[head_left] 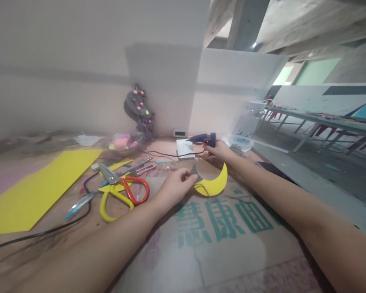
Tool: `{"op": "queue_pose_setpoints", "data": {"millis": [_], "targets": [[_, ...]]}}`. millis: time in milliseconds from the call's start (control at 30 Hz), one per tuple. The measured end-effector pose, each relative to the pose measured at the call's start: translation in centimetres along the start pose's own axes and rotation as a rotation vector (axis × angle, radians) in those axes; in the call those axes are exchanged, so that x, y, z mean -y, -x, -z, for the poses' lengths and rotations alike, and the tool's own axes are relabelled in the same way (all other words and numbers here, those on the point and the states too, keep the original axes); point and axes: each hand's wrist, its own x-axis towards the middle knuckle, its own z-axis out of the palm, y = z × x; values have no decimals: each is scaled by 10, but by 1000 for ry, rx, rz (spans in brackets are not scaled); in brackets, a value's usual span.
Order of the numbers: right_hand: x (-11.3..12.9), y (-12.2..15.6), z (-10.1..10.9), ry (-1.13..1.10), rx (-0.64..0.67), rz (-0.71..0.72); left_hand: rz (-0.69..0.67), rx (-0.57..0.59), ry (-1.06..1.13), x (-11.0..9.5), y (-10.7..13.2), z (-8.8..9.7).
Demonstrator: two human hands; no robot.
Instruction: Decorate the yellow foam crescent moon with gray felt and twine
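Note:
My left hand (176,184) pinches the grey end of a crescent moon cutout (216,186), whose rest is bright yellow. A thin dark string or wire loops over the cutout and trails to its right. My right hand (217,151) reaches farther back, its fingers closed around the handle of a dark blue glue gun (201,138). The gun's nozzle points left, over a small white paper (184,149). Scissors (133,188) with one red and one yellow handle loop lie open-bladed left of my left hand.
A yellow sheet (45,187) lies at left, by a black cable (39,232). A grey crescent ornament with coloured beads (137,106) leans against the back wall. Pens (140,162) and a pink packet (122,141) sit nearby. Cardboard with green characters (225,219) covers the front.

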Motion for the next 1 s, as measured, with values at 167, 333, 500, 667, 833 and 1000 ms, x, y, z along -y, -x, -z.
{"op": "queue_pose_setpoints", "data": {"millis": [167,333,500,667,833,1000], "targets": [[13,13,14,-58,-9,29,-17,2,26,2,-1,0],[16,39,38,-82,-38,66,75,-5,137,-1,-1,0],[7,82,49,-169,-162,136,135,-99,269,1,-2,1],[1,116,35,-257,-233,107,78,-277,288,1,-3,7],[5,131,22,-202,-170,53,-12,-291,93,2,-1,10],[20,143,16,-62,-97,31,-42,-278,71,4,-1,8]]}}
